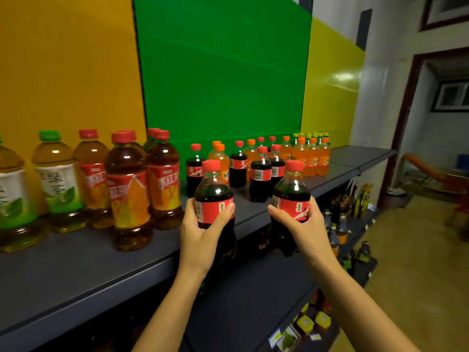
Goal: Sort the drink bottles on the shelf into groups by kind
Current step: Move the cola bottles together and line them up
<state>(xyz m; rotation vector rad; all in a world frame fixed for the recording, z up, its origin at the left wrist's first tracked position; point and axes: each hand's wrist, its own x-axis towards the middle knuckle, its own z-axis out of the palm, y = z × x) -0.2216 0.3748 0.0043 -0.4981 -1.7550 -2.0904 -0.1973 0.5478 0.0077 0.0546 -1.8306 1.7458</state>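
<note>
Left hand [203,232] and right hand [299,222] each grip an upright cola bottle, fingers wrapped round the labels.

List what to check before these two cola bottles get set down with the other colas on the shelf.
1. Left hand grips the left cola bottle round its label: ok.
2. Right hand grips the right cola bottle round its label: ok.
3. Red caps on both held bottles: ok.
4. Held bottles match the standing colas: ok.
5. Bare shelf in front of that group: ok.
6. Group holds colas only: not ok, orange soda bottles stand among them.
</note>
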